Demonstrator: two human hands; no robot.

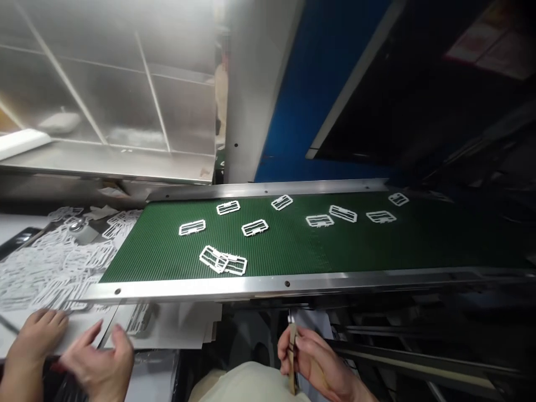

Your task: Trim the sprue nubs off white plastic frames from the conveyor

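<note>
My right hand [316, 360] is closed around a slim knife [292, 357] with a tan, wrapped-looking handle, its narrow tip pointing up below the conveyor's near rail. At lower left my left hand [103, 363] is slightly blurred, thumb and fingers apart, and I see nothing in it. Beside it are white plastic frames [139, 319] grouped on a white sheet [180, 324]. More thin white frames [254, 228] lie scattered on the green ribbed conveyor belt [159, 251]; two overlap near the front rail [209, 287].
A co-worker's hand [44, 335] rests at the edge of a large heap of white frames [33, 268] on the left. A phone [19, 240] lies beyond it. Metal panels [104, 100] and a blue machine side [318, 84] stand behind the belt.
</note>
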